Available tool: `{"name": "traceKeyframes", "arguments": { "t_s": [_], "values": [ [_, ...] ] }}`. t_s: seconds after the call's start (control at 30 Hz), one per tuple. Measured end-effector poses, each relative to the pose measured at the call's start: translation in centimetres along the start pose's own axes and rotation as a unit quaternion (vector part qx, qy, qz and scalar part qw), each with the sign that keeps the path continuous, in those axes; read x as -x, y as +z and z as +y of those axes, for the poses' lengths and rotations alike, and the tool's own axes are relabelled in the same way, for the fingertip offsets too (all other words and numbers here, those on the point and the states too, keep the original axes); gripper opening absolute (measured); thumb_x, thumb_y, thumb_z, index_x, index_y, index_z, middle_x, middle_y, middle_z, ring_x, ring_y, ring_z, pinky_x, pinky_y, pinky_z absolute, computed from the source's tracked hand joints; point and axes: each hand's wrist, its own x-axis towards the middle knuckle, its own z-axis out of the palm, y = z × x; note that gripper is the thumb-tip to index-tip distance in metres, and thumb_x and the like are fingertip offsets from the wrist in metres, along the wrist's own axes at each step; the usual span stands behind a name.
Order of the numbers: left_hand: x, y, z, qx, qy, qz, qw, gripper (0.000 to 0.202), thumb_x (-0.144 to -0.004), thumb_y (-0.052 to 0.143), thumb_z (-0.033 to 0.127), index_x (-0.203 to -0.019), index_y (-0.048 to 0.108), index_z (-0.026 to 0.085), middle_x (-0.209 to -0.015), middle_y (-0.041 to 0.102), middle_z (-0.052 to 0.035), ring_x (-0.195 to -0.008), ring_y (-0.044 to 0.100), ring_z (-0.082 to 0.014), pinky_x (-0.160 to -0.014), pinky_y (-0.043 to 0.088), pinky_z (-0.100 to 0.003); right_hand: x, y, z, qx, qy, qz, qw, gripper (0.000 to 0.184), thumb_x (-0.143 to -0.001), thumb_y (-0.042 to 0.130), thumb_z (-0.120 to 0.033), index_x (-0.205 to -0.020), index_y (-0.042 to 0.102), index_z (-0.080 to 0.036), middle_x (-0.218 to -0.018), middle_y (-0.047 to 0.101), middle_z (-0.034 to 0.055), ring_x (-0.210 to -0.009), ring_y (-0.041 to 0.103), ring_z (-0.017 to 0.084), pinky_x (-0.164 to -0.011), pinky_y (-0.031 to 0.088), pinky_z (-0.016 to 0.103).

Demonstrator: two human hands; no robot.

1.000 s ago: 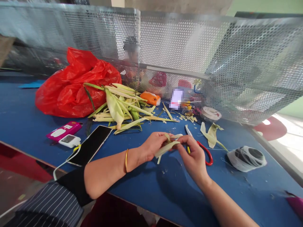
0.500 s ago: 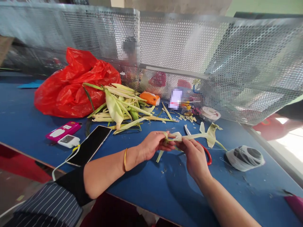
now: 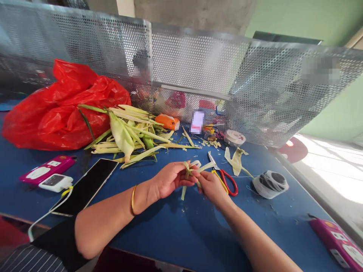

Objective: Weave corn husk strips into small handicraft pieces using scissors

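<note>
1. Pinching a small bundle of pale husk strips (image 3: 188,169), two bare hands meet above the middle of a blue tabletop (image 3: 159,230).
2. The left hand (image 3: 173,179) grasps the bundle where the strips cross, thumb on top, fingers curled beneath and palm turned partly upward, probably to keep the crossing from slipping loose.
3. The right hand (image 3: 212,186) closes thumb and fingers on the bundle's other side, knuckles up, seemingly holding it steady; exactly which strip it clasps is partly hidden. One strip end sticks out above it; another hangs below the left hand.
4. Both forearms reach in from the near side and converge. A gold bangle (image 3: 133,200) circles the left wrist.
5. Scissors (image 3: 222,172) lie just beyond the right hand, handles toward it, likely for easy pick-up.
6. Farther right sits a thread spool (image 3: 270,184), near a loose husk piece (image 3: 236,161).
7. Beyond the left hand, a husk pile (image 3: 124,136) rests beside a red plastic bag (image 3: 70,109), apparently within reach.
</note>
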Motion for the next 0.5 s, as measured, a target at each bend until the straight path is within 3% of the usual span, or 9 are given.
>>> {"name": "traceKeyframes", "arguments": {
  "t_s": [0.1, 0.2, 0.27, 0.4, 0.5],
  "values": [
    [-0.3, -0.3, 0.5, -0.004, 0.044, 0.051, 0.998, 0.025, -0.094, 0.051, 0.023, -0.093, 0.07, 0.007, -0.084, 0.073, -0.01, -0.065, 0.068, -0.0121, -0.061, 0.056, -0.021, 0.2, -0.7, -0.2, 0.06, -0.066, 0.026, 0.996, 0.047, -0.089, 0.046, -0.056, -0.059, 0.047, -0.021, -0.045, 0.05, -0.004, -0.042, 0.043, 0.009, -0.045, 0.032, 0.022],
    [-0.4, -0.5, 1.0, -0.035, 0.082, 0.086, 0.992, 0.02, -0.091, 0.054, 0.02, -0.091, 0.07, 0.008, -0.085, 0.073, -0.0101, -0.065, 0.068, -0.0123, -0.06, 0.055, -0.021, 0.6, -1.6, -0.7, 0.017, -0.145, 0.022, 0.989, 0.027, -0.086, 0.056, -0.048, -0.082, 0.056, -0.021, -0.053, 0.053, -0.0063, -0.047, 0.047, 0.01, -0.048, 0.035, 0.022],
    [-0.4, -0.6, 1.2, -0.073, 0.09, 0.094, 0.989, 0.019, -0.09, 0.056, 0.022, -0.088, 0.07, 0.01, -0.084, 0.073, -0.0095, -0.066, 0.068, -0.0131, -0.059, 0.054, -0.021, 0.9, -2.2, -1.2, -0.03, -0.181, -0.018, 0.983, 0.027, -0.082, 0.063, -0.041, -0.098, 0.058, -0.02, -0.061, 0.059, -0.0054, -0.052, 0.052, 0.011, -0.051, 0.04, 0.023],
    [-0.3, -0.6, 0.9, -0.147, 0.072, 0.056, 0.985, 0.022, -0.088, 0.058, 0.028, -0.081, 0.07, 0.012, -0.074, 0.072, -0.0079, -0.063, 0.068, -0.0145, -0.061, 0.052, -0.023, 1.6, -3.4, -2.0, -0.138, -0.176, -0.131, 0.966, 0.026, -0.084, 0.06, -0.037, -0.101, 0.065, -0.018, -0.081, 0.071, 0.0043, -0.062, 0.064, 0.014, -0.061, 0.051, 0.029],
    [-0.2, -0.5, 0.5, -0.178, 0.048, -0.006, 0.983, 0.027, -0.083, 0.064, 0.038, -0.077, 0.07, 0.012, -0.072, 0.071, -0.0081, -0.058, 0.065, -0.0144, -0.061, 0.051, -0.026, 1.7, -4.0, -2.0, -0.204, -0.155, -0.161, 0.953, 0.031, -0.086, 0.056, -0.038, -0.104, 0.068, -0.016, -0.094, 0.074, 0.0125, -0.073, 0.071, 0.02, -0.066, 0.056, 0.035]
  ]
}}
